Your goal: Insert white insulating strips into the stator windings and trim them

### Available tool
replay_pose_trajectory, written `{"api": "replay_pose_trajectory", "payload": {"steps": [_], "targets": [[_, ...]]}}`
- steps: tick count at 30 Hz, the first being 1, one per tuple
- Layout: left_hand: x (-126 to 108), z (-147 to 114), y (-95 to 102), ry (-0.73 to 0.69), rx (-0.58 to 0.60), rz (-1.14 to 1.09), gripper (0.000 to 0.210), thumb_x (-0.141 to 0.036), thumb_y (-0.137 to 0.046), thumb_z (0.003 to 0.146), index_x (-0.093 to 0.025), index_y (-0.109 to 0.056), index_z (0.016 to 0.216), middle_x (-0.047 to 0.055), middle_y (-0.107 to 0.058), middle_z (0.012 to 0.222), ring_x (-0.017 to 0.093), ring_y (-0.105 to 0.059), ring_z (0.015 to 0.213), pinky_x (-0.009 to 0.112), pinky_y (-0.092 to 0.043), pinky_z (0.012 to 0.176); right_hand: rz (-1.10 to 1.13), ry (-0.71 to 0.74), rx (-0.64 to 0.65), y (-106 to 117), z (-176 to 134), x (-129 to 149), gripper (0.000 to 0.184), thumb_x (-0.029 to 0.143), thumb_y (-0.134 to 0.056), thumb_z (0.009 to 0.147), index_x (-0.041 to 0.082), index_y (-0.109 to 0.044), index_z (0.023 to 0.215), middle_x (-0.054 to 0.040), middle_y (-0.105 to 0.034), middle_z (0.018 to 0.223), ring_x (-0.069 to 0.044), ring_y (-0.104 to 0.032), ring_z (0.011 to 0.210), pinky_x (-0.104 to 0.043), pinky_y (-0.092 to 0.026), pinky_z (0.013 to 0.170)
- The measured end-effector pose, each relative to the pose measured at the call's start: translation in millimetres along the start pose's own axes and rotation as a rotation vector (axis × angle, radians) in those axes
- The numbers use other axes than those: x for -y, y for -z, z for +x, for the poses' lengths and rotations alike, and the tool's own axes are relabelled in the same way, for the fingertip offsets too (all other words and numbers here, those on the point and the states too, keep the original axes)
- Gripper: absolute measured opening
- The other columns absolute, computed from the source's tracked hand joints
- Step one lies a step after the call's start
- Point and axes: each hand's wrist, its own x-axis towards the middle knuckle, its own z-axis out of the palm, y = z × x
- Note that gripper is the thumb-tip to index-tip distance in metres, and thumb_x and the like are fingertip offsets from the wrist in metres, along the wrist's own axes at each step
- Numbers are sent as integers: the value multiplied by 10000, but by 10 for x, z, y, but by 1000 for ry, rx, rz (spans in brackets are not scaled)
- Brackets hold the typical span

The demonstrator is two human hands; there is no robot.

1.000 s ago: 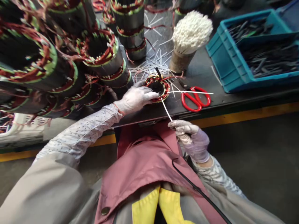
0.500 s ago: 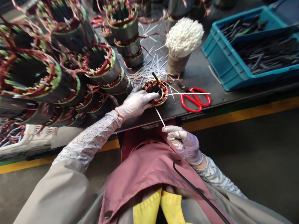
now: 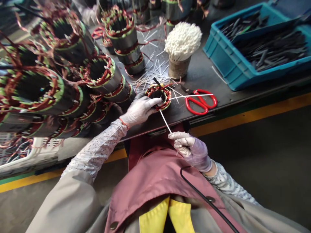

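Note:
A small motor stator point(image 3: 166, 103) with red-wrapped windings stands near the table's front edge. My left hand point(image 3: 139, 108), in a white glove, grips its near left side, the index finger reaching over the bore. Below it, my right hand point(image 3: 190, 147), in a white and purple glove, pinches the lower end of a thin white cable tie point(image 3: 165, 121). The tie's upper end meets the stator's near rim. Another white tie point(image 3: 191, 96) sticks out from the stator's right side, across the red-handled scissors point(image 3: 201, 103).
Finished-looking larger stators point(image 3: 31, 87) are stacked at left. A cup point(image 3: 178, 68) holds a thick bundle of white cable ties point(image 3: 183, 40), with loose ties point(image 3: 155, 69) scattered beside it. A blue bin point(image 3: 223, 66) with dark strips stands right. A blurred pale shape point(image 3: 89, 14) shows at the top left.
The view has shifted slightly, so things on the table sit a little farther left. Both hands keep their holds on the stator and the tie. A blurred pale shape has appeared at the top left.

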Motion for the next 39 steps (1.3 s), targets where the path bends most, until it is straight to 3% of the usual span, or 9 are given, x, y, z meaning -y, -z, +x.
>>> {"api": "replay_pose_trajectory", "payload": {"steps": [7, 16, 21, 25, 29, 34, 39], "targets": [[-3, 25, -11, 7, -6, 8, 392, -336, -548, 950, -213, -601, 1318, 89, -718, 1084, 225, -649, 994, 437, -360, 1084, -55, 24, 5, -11, 22, -31, 198, 68, -610, 866, 221, -598, 991, -82, -734, 1084, -173, -717, 1006, -264, -616, 793], [19, 26, -31, -25, -42, 7, 384, -314, -567, 943, -185, -612, 1302, 91, -730, 1056, 227, -658, 978, 455, -379, 1076, 2, 17, -23, 39, -52, 14, 237, 45, -607, 864, 215, -587, 1027, -82, -720, 1104, -165, -702, 1043, -266, -605, 857], [62, 26, -82, -29, -71, -47, 370, -320, -602, 927, -202, -619, 1277, 73, -736, 1061, 228, -669, 975, 482, -380, 1090, -22, 45, -17, -83, 107, -176, 229, 37, -595, 864, 211, -586, 1012, -93, -722, 1093, -162, -707, 1021, -254, -606, 827], [31, -35, -162, 61, -203, -198, 452, -270, -638, 897, -204, -547, 1335, 77, -703, 1213, 235, -644, 1137, 507, -286, 1173, -28, 157, -106, -279, 418, -424, 136, 91, -591, 890, 210, -603, 956, -78, -739, 1009, -148, -727, 905, -235, -612, 754], [-41, -106, -237, 127, -302, -365, 509, -194, -631, 887, -172, -484, 1373, 70, -750, 1104, 212, -651, 1159, 484, -227, 1210, -17, 128, -49, -240, 544, -367, 73, 141, -607, 902, 206, -616, 933, -80, -735, 984, -160, -721, 927, -271, -614, 794], [-140, -133, -205, 188, -301, -164, 493, -242, -622, 897, -166, -497, 1368, 127, -662, 1292, 248, -609, 1227, 510, -244, 1202, -16, 77, -53, -124, 390, -234, 204, 54, -589, 880, 226, -607, 989, -63, -718, 1029, -154, -708, 969, -265, -609, 795], [-201, -112, -142, 255, -229, -68, 578, -238, -637, 877, -132, -455, 1415, 147, -653, 1296, 268, -595, 1239, 511, -252, 1208, -166, 183, -112, -334, 540, -481, 167, 83, -591, 890, 222, -608, 981, -67, -722, 1025, -144, -715, 937, -240, -610, 767]]}}
